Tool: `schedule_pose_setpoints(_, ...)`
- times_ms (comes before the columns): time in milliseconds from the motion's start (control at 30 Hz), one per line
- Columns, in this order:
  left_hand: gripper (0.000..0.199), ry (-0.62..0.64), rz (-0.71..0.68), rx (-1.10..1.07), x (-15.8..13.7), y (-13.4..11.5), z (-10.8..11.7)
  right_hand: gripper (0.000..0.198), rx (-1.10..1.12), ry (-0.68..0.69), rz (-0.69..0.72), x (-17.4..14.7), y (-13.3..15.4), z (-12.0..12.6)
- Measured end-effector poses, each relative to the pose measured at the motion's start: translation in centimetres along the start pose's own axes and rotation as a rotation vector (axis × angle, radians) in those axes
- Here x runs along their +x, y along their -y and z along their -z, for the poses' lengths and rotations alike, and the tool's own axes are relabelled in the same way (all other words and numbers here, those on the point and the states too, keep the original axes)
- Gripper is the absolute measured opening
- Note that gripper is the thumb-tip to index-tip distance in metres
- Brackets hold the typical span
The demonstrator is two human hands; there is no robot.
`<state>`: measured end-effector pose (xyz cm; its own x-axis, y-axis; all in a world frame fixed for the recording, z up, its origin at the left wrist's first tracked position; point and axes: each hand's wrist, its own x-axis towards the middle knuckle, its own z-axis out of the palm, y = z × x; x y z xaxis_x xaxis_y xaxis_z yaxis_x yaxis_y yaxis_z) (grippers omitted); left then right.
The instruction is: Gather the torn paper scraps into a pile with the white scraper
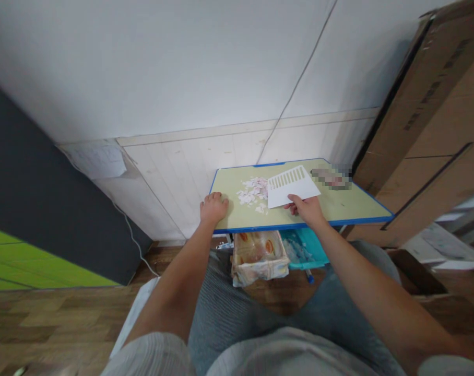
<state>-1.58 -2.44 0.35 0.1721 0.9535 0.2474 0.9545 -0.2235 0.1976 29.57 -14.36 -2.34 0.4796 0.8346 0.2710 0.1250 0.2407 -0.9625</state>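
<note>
My right hand (308, 210) pinches the lower edge of a white card (281, 196), thumb on top and fingers underneath. A row of narrow slots is cut along the card's far edge, and the pale green tabletop shows through them. The card is tilted over the small table (346, 209), close to a loose pile of small pale pink-white paper bits (252, 191). My left hand (214, 208) rests on the table's left edge, fingers lying on the top, with nothing held. A few bits lie apart, nearer the front edge.
A blurred-out item (333, 177) lies at the table's back right. Beneath the table are a plastic-lined bin (260, 269) and a turquoise basket (319, 250) with pale scraps. Large cardboard boxes (428, 130) stand on the right. A white wall with a cable (299, 81) is behind.
</note>
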Motion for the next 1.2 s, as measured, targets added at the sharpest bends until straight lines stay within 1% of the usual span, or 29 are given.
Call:
schedule_pose_setpoints(267,0.048,-0.014,-0.016,0.006,0.1,0.1,-0.1,0.038,-0.006,0.007,-0.009,-0.3,0.4,-0.1)
schedule_pose_setpoints(467,0.051,-0.023,-0.012,0.0,0.2,0.2,-0.3,0.038,-0.017,0.017,-0.02,-0.3,0.6,0.0)
schedule_pose_setpoints(600,0.05,-0.015,-0.011,0.001,0.2,0.1,-0.2,0.036,-0.041,-0.008,-0.025,-0.2,0.4,0.3)
schedule_pose_setpoints(700,0.048,-0.015,-0.011,0.002,0.1,0.1,-0.1,0.034,-0.057,-0.046,-0.033,-0.2,0.1,1.1)
schedule_pose_setpoints(833,0.05,-0.01,-0.007,-0.002,0.0,0.0,0.0,0.032,-0.07,-0.112,-0.034,0.2,0.1,2.9)
schedule_pose_setpoints(1000,0.049,-0.017,-0.007,-0.014,-0.1,-0.2,0.0,0.034,-0.053,-0.207,-0.023,0.9,0.5,4.7)
schedule_pose_setpoints(1100,0.048,-0.019,-0.004,-0.022,-0.1,-0.2,-0.1,0.036,-0.031,-0.207,-0.033,0.8,0.5,4.3)
schedule_pose_setpoints(1200,0.048,-0.015,-0.001,-0.027,0.0,-0.2,-0.1,0.037,-0.013,-0.156,-0.046,0.3,0.2,2.4)
